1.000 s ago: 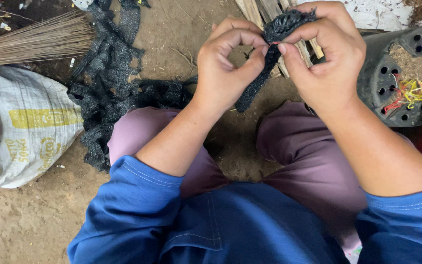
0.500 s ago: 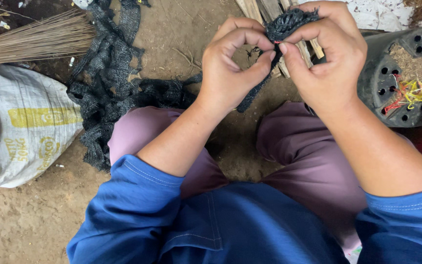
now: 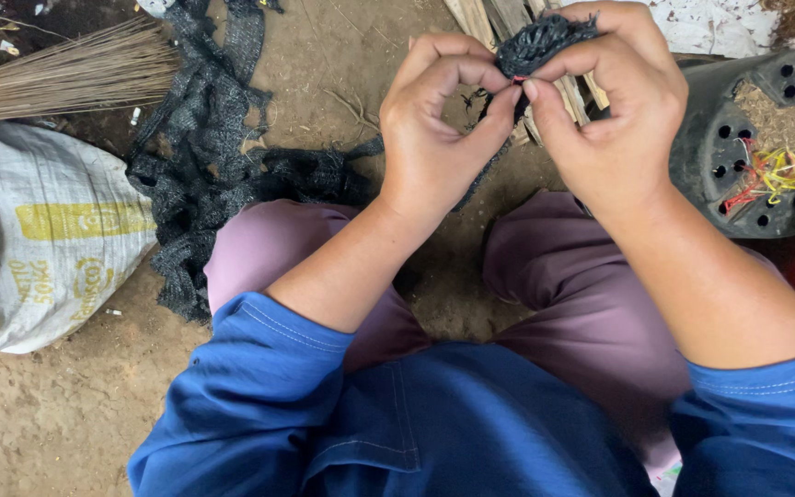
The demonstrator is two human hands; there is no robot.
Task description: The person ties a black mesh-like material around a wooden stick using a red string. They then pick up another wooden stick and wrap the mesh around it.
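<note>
Bare brown dirt ground [image 3: 66,414] lies under a seated person in purple trousers and a blue shirt, seen from above. Both hands are raised in front of the knees and meet at a bunched black mesh strip [image 3: 540,41]. The left hand [image 3: 434,129] is curled, its thumb and forefinger pinched together on the strip just below the bunch. The right hand [image 3: 614,110] is closed over the top of the bunch, fingers wrapped around it, thumb tip touching the left thumb. From the pinch the strip hangs down and runs left, behind the left wrist, to a loose pile of black mesh [image 3: 204,175] on the ground beside the left knee. Behind the hands lie some pale wooden slats [image 3: 489,18]. To the right, near the right forearm, a black plastic pot [image 3: 738,138] lies on its side with its holed bottom showing and red and yellow strings [image 3: 784,175] on it. Far left are a white woven sack [image 3: 39,248] and above it a bundle of thin broom sticks [image 3: 75,69]
</note>
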